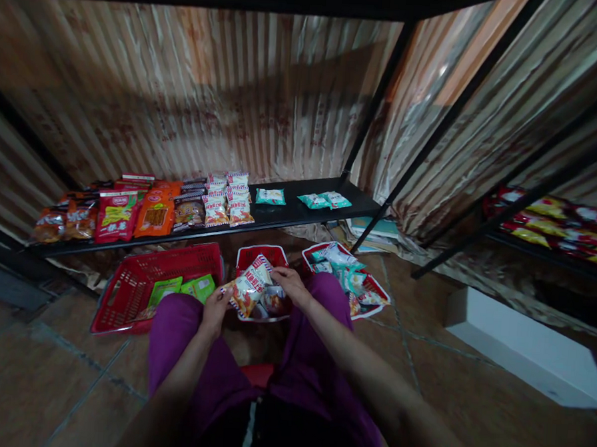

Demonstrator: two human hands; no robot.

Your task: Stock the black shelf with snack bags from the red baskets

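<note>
Between my hands is a white and orange snack bag (248, 289), tilted above the small middle red basket (263, 250). My left hand (217, 307) grips its lower left edge. My right hand (289, 282) has its fingers closed at the bag's upper right side. Under the bag, more packets (274, 301) lie in the middle basket. Similar white and orange bags (227, 203) stand in rows on the black shelf (289, 213), with a teal packet (270, 196) to their right and more teal packets (324, 200) farther right.
A large red basket (164, 260) with green packets is at left, and another red basket (379, 293) with teal packets is at right. Red and orange bags (116, 217) fill the shelf's left part. A white box (525, 345) lies on the floor at right, below another stocked shelf.
</note>
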